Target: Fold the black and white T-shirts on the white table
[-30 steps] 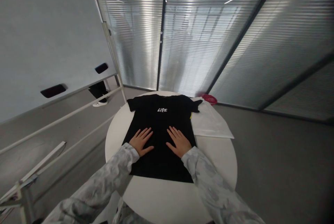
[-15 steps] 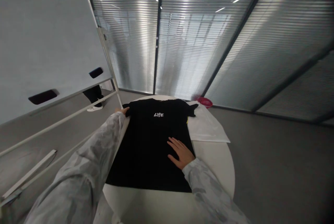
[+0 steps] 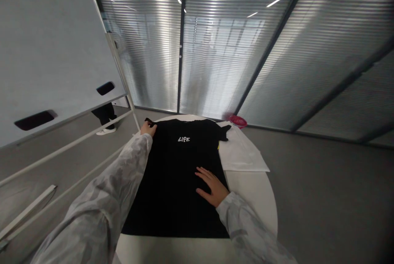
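A black T-shirt (image 3: 178,182) with small white lettering lies spread over a white table (image 3: 255,190), its collar toward the far side and its hem toward me. At the shirt's far left sleeve, my left hand (image 3: 149,128) has its fingers closed on the black cloth. My right hand (image 3: 212,187) is over the right side of the shirt's body, fingers stretched out and apart, holding nothing. Beside the shirt's right edge lies a flat white cloth or bag (image 3: 241,151), partly under the right sleeve. A bit of yellow shows at that edge.
A red basket (image 3: 238,121) is just past the table's far right edge. On the left stands a whiteboard (image 3: 55,51) on a white frame, with a person's legs (image 3: 106,117) behind it. Glass panels with blinds (image 3: 212,51) close off the far side.
My left hand has moved slightly right, with the left sleeve's edge now lifted or folded at its fingers. My right hand stays spread over the shirt. The whole view has shifted a little.
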Demonstrator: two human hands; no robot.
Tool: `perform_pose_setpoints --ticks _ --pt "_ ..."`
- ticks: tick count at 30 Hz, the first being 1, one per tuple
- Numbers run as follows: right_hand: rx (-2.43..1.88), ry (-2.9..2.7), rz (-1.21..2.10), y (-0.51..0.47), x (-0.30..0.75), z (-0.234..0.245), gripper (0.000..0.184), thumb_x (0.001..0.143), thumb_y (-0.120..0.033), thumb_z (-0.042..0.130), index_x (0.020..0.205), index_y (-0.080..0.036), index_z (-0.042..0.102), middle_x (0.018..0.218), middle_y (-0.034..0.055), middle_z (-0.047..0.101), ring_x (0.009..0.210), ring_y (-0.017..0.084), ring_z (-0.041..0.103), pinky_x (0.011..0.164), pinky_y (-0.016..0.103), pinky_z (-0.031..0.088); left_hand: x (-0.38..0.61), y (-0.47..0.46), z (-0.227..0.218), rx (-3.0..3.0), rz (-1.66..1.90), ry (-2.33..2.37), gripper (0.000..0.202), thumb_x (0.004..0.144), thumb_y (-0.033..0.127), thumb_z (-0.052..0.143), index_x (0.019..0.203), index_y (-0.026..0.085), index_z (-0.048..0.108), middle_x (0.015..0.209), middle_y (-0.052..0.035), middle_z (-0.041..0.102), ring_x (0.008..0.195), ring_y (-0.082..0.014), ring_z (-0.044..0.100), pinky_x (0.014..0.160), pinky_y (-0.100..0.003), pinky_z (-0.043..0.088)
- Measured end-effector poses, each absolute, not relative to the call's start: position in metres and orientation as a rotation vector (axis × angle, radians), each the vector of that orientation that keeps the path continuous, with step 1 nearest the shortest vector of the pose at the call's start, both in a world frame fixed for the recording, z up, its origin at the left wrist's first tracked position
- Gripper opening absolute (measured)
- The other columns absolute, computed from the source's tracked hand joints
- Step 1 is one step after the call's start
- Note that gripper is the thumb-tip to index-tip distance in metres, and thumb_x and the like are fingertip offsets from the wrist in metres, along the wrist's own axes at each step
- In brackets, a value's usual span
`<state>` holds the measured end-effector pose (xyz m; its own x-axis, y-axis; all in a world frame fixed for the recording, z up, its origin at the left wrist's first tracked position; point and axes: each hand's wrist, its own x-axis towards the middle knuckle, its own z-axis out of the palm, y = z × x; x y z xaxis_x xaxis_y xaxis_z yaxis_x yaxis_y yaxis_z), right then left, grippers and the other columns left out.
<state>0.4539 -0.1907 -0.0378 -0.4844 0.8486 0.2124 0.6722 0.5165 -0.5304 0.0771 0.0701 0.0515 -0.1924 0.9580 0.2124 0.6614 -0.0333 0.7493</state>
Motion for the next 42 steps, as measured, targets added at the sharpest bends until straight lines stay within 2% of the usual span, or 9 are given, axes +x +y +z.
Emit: perform_pose_setpoints --ticks 5,8,14,19,23,27,33,38,42 --pt "-1.299 -1.975 0.744 -0.136 0.461 -0.006 0.050 0.103 -0.049 0.060 0.150 -0.030 0.060 0.149 0.0097 0.067 0.133 0.028 0.068 0.112 0.052 0.057 0.141 0.071 0.043 1.934 0.934 1.630 0.038 0.093 0.029 0.073 0.128 0.016 0.067 0.131 -0.0157 0.074 0.118 -0.0305 0.072 0.108 -0.045 0.054" --pt "-1.348 -1.821 0.785 -0.084 0.462 0.011 0.041 0.101 -0.047 0.061 0.138 -0.029 0.065 0.138 0.0091 0.073 0.120 0.026 0.073 0.105 0.049 0.061 0.172 0.052 0.028 2.097 0.748 1.336 0.067 0.084 0.034 0.084 0.145 0.020 0.061 0.145 -0.0152 0.069 0.109 -0.0266 0.077 0.100 -0.042 0.060" --pt "-1.544 -1.867 0.660 0.003 0.437 0.017 0.042 0.093 -0.037 0.074 0.131 -0.021 0.067 0.125 0.0118 0.075 0.105 0.023 0.075 0.100 0.043 0.061 0.139 -0.003 0.016 2.331 0.460 1.339 0.091 0.075 0.046 0.089 0.154 0.022 0.053 0.158 -0.0182 0.057 0.136 -0.0395 0.063 0.117 -0.051 0.050" --pt "-1.596 -2.088 0.531 0.057 0.400 0.015 0.051 0.093 -0.039 0.079 0.136 -0.016 0.065 0.138 0.0147 0.069 0.123 0.026 0.068 0.112 0.041 0.052 0.082 -0.053 0.020 2.399 0.201 1.785 0.075 0.084 0.054 0.079 0.148 0.022 0.055 0.145 -0.0200 0.062 0.131 -0.0422 0.064 0.106 -0.053 0.054" --pt "-1.649 -2.098 0.574 0.090 0.374 0.010 0.060 0.087 -0.048 0.085 0.132 -0.012 0.068 0.127 0.0164 0.072 0.119 0.029 0.068 0.109 0.042 0.052 0.069 -0.088 0.018 2.287 0.116 1.949 0.050 0.093 0.056 0.070 0.131 0.024 0.062 0.132 -0.0170 0.067 0.120 -0.0367 0.069 0.092 -0.045 0.058" --pt "-1.716 -2.080 0.557 0.106 0.359 0.004 0.045 0.081 -0.041 0.089 0.113 -0.013 0.076 0.120 0.0156 0.071 0.120 0.031 0.064 0.109 0.044 0.050 0.070 -0.114 0.018 2.186 0.048 2.018 0.034 0.100 0.049 0.060 0.125 0.026 0.062 0.127 -0.0145 0.071 0.110 -0.0338 0.074 0.084 -0.043 0.058" --pt "-1.736 -1.978 0.526 0.124 0.357 -0.002 0.012 0.086 -0.027 0.079 0.094 -0.018 0.076 0.116 0.0117 0.074 0.116 0.026 0.064 0.106 0.038 0.050 0.067 -0.151 0.025 2.161 -0.129 2.039 0.028 0.101 0.034 0.052 0.127 0.027 0.060 0.126 -0.0153 0.074 0.102 -0.0359 0.078 0.078 -0.045 0.058" --pt "-1.704 -1.835 0.530 0.150 0.360 0.015 0.020 0.096 -0.035 0.067 0.103 -0.018 0.076 0.103 0.0087 0.078 0.100 0.022 0.070 0.096 0.034 0.053 0.062 -0.184 0.037 2.152 -0.264 2.027 0.031 0.099 0.022 0.050 0.127 0.026 0.063 0.118 -0.0166 0.077 0.098 -0.0371 0.079 0.078 -0.046 0.057" --pt "-1.668 -1.795 0.554 0.166 0.360 0.034 0.026 0.097 -0.039 0.066 0.107 -0.017 0.076 0.099 0.0075 0.078 0.093 0.020 0.071 0.092 0.032 0.054 0.056 -0.204 0.041 2.174 -0.298 1.999 0.028 0.096 0.032 0.058 0.122 0.027 0.068 0.116 -0.0186 0.076 0.104 -0.0402 0.078 0.079 -0.050 0.058"
